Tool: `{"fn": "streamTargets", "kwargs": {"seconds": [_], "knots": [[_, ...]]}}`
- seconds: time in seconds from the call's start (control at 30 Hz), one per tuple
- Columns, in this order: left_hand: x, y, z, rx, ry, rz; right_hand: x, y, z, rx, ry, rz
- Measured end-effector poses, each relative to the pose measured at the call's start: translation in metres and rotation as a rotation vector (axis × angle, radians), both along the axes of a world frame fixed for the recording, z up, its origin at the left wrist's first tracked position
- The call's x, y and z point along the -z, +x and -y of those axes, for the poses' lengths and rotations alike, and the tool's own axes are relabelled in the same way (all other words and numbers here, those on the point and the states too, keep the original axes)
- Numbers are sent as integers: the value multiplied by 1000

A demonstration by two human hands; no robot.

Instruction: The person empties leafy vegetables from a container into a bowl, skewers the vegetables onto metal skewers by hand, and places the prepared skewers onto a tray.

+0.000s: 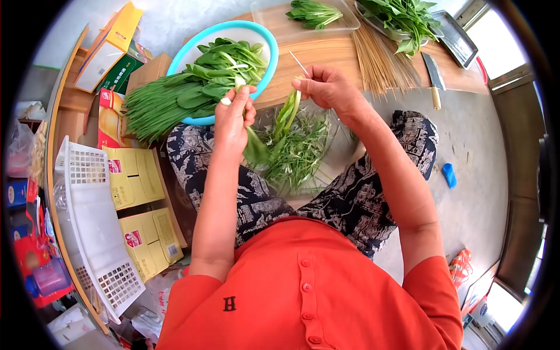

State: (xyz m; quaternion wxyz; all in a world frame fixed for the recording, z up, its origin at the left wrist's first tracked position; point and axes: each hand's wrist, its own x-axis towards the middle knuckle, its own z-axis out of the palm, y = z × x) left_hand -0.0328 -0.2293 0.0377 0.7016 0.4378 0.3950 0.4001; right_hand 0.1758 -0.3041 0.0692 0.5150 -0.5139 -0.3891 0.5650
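My left hand (232, 119) is closed around a leafy green vegetable with a pale stem end (240, 81); its blurred leaves (255, 150) hang below the fist. My right hand (328, 87) pinches a yellowish-green leaf (287, 114) that dangles between the hands. A thin pale stick (297, 62) juts up from the right fingers. Just beyond my left hand is a blue-rimmed basin (269, 41) heaped with leafy greens (224, 64) and long chives (169, 99). Under both hands lies a pile of green scraps (297, 151) between my knees.
On the wooden table (326, 52) are a bundle of thin skewers (385, 61), a knife (433, 76), a clear tray (268, 14) with greens, a heap of leaves (402, 23) and a dark tray (458, 38). Cartons (137, 178) and a white basket (96, 216) stand at left.
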Motion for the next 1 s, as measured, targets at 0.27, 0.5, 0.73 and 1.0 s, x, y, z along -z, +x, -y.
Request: {"fn": "streamTargets", "kwargs": {"seconds": [0.27, 0.5, 0.73, 1.0], "knots": [[-22, 30, 26, 176, 159, 8, 6, -14, -3, 1, 63, 21], [-31, 8, 15, 38, 21, 68, -11, -22, 9, 83, 126, -162], [-45, -8, 18, -13, 100, 46, -45, -46, 41, -175, 80, 108], [-66, -8, 31, -55, 174, 111, -68, -54, 55, -150, 69, 232]]}}
